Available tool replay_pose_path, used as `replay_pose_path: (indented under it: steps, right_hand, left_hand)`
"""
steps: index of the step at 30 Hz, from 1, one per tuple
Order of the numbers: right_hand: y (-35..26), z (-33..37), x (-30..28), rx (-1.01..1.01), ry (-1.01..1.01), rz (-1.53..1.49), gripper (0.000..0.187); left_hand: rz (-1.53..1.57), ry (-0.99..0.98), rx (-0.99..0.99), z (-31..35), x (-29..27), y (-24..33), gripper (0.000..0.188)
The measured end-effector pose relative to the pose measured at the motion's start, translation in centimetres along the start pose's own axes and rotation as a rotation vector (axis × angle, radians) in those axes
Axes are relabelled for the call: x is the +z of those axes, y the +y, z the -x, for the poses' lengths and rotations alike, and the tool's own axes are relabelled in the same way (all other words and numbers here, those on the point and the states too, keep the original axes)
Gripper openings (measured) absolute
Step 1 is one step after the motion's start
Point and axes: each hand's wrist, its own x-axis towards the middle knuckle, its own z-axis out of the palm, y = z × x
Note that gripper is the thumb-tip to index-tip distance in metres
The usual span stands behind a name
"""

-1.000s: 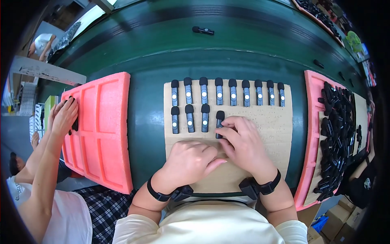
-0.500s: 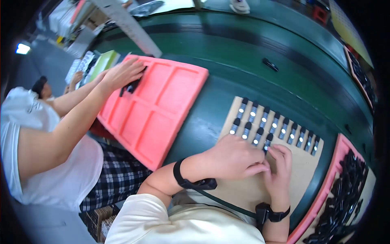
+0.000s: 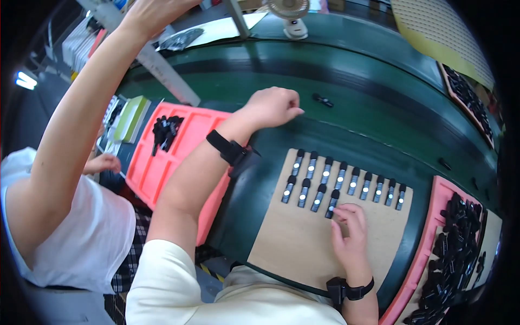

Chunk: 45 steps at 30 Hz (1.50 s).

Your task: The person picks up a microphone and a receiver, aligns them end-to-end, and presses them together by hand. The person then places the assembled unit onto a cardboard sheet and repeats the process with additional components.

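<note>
My left hand [image 3: 273, 107] is stretched out over the green bench, fingers loosely curled and the thumb apart, with nothing visible between them. Nearest to it lies a loose black piece [image 3: 323, 99], slightly beyond to the right. My right hand [image 3: 351, 234] is over the brown board [image 3: 309, 241], thumb and fingers apart. Its fingertips touch or nearly touch the lower end of a small microphone [image 3: 332, 205] with a black foam head and grey body. That microphone ends the nearer of two rows of similar ones [image 3: 326, 170], several in each, most showing a bright round spot.
At left, a pink compartment tray [image 3: 184, 146] holds a black heap [image 3: 167, 132]. A co-worker's raised arm [image 3: 89, 108] crosses there. Another pink tray [image 3: 420, 260] at right is piled with black pieces [image 3: 452, 249]. A white fan [image 3: 295, 27] stands at the back.
My left hand has left the right hand's side and reached away over the bench. My right fingers have spread. The co-worker's arm has risen from the pink tray, exposing the black heap.
</note>
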Motion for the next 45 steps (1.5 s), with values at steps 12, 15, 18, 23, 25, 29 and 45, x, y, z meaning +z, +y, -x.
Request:
replay_pose_path:
  steps: [12,15,18,23,25,29,45]
  right_hand:
    - [-0.2,0.2,-0.3,0.095,-0.022,-0.1,0.027]
    - [-0.4,0.1,-0.2,0.102,-0.034,-0.129,0.027]
    - [-0.5,0.1,-0.1,0.063,-0.009,-0.111,0.027]
    - [-0.5,0.3,-0.1,0.048,-0.01,-0.131,0.026]
    - [-0.8,0.3,-0.1,0.097,-0.013,-0.155,0.025]
    - [-0.4,0.2,-0.3,0.112,-0.001,-0.155,0.024]
    - [0.6,2.1,0.0,0.14,0.214,-0.463,0.04]
  left_hand:
    - [-0.056,-0.021,0.232,-8.7,8.0,-5.2,0.029]
    - [-0.105,-0.112,0.135,-9.1,7.8,-4.7,0.028]
    - [-0.128,-0.121,0.01,-8.7,6.9,-4.4,0.027]
    - [0.219,0.109,-0.046,-7.0,6.4,-4.3,0.023]
    - [0.416,0.278,0.035,-5.6,6.3,-3.3,0.023]
    - [0.728,0.306,0.069,0.6,3.6,3.5,0.022]
    - [1.16,-0.016,0.135,15.8,7.9,12.6,0.017]
